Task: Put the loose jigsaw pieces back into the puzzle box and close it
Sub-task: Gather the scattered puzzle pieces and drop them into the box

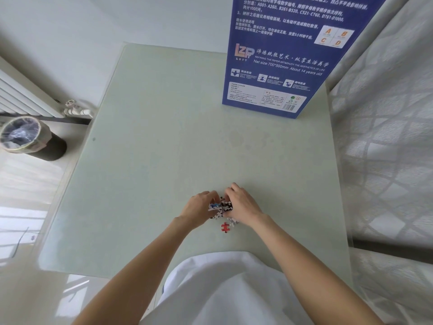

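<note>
- Left hand (pixel 199 208) and right hand (pixel 242 204) meet near the surface's (pixel 152 160) near edge, fingers of both curled around a small heap of jigsaw pieces (pixel 221 206).
- A red piece (pixel 225 227) lies loose just beside the heap.
- The blue puzzle box (pixel 281 62) stands upright at the far right corner.

A pale green glass surface (pixel 164 148) fills the middle. At left stand a white radiator (pixel 21 95) and a lined bin (pixel 30 137) on glossy floor (pixel 23 184). Patterned curtain (pixel 386 137) hangs right.
</note>
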{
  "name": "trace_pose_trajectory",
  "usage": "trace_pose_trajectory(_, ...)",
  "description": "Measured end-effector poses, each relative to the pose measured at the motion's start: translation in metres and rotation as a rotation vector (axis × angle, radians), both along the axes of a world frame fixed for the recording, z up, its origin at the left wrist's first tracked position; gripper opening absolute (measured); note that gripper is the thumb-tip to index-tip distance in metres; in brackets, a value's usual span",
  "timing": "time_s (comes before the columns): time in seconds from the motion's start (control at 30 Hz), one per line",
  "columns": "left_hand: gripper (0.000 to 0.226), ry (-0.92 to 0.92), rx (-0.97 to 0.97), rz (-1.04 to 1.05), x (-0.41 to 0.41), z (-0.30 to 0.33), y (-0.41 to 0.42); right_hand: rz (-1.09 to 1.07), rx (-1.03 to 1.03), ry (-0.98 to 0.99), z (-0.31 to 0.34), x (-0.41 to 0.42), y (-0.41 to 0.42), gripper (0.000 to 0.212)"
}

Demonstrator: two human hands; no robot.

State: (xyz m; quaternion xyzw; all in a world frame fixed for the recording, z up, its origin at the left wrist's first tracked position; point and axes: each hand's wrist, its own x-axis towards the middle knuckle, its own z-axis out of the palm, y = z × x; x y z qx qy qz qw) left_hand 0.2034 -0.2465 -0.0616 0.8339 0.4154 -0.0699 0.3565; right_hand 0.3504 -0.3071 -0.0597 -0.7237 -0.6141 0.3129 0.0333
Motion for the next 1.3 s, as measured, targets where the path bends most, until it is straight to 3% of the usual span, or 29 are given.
trace_pose_trajectory(0.13,0.028,-0.025,-0.009,-0.041,0.002,0.000,-0.002,0.036,0.013,0.017,0.003,0.003,0.003,0.037)
trace_pose_trajectory(0.43,0.015,-0.047,-0.059,0.122,-0.004,0.001,0.008,-0.015,0.082,0.171,0.003,0.017,0.000,0.017)
trace_pose_trajectory(0.7,0.019,-0.064,-0.066,0.149,-0.015,0.015,0.019,-0.303,0.095,0.336,0.018,0.031,-0.011,0.010)
trace_pose_trajectory(0.87,0.012,-0.265,0.022,0.145,0.002,0.082,0.057,-0.284,0.262,0.360,0.102,0.066,0.018,0.008)
trace_pose_trajectory(1.13,0.015,-0.678,0.459,-0.030,0.120,0.263,0.185,-0.219,0.975,0.144,0.303,0.168,0.126,0.019)
trace_pose_trajectory(1.3,0.017,-0.660,0.726,-0.090,0.194,0.325,0.258,-0.183,1.066,-0.021,0.342,0.217,0.194,0.023)
